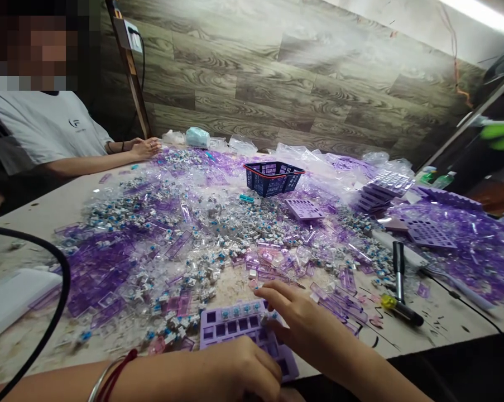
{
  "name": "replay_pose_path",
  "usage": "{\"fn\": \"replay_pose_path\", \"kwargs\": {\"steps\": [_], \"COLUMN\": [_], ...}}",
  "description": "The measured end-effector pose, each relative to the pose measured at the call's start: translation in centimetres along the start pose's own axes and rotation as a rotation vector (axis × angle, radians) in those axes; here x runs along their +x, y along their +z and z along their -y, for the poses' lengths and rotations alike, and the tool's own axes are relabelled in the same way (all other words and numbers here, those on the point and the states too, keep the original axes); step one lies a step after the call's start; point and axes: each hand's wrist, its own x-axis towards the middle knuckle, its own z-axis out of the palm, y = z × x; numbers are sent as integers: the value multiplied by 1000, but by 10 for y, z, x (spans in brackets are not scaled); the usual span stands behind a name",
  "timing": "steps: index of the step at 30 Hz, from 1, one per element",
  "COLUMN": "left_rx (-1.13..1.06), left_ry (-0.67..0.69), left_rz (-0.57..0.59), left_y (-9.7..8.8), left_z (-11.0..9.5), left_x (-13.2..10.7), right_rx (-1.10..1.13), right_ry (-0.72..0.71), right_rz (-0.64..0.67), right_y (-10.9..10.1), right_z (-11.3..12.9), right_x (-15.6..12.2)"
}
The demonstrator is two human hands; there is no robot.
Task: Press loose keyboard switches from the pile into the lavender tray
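**Hands on a purple tray amid scattered switches**

Far left, a co-worker (46, 134) in a white shirt, seated, forearms resting on the table (452, 326). Nearer, a black cable (59, 279) looping over a white slab. Across the tabletop, a wide litter of small blue-stemmed switches (218, 223) and clear purple plastic strips (96, 273). Behind, a wall of grey wood-grain panels. At mid-table, a dark blue basket (272, 177) with a red rim. Further right, stacked purple trays (377, 192), a black pen (398, 262) and a yellow-tipped tool (400, 310).

At the near edge, a purple grid tray (235, 329), its top row partly filled with switches. Left hand (243, 368) curled over the tray's near side, bracelets at the wrist; whether anything is pinched inside, impossible to tell. Right hand (293, 312) spread flat, fingers extended over the tray's upper right corner, nothing visibly gripped.
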Motion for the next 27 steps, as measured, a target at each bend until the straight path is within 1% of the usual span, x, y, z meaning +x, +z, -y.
{"fn": "replay_pose_path", "kwargs": {"steps": [3, 8, 11, 14, 19, 23, 27], "left_rx": [-2, 8, 19, 16, 17, 30, 1], "left_ry": [-31, -86, -91, -93, -124, -118, -121], "left_rz": [-42, -69, -55, -36, -65, -65, -72], "left_y": [2, 4, 4, 3, 3, 3, 3], "left_z": [-1, -3, -3, -5, -10, -10, -10], "left_x": [0, -1, 0, 2, 3, 3, 3], "right_rx": [-74, -199, -173, -127, -96, -118, -149], "right_ry": [27, 100, 152, 158, 195, 188, 122], "right_rz": [38, 22, 24, 13, -41, -56, -43], "right_y": [-2, -4, -3, 1, 8, 10, 7], "right_z": [3, 7, 6, 4, 7, 11, 10], "right_x": [1, 4, 5, 6, 3, 1, 0]}}
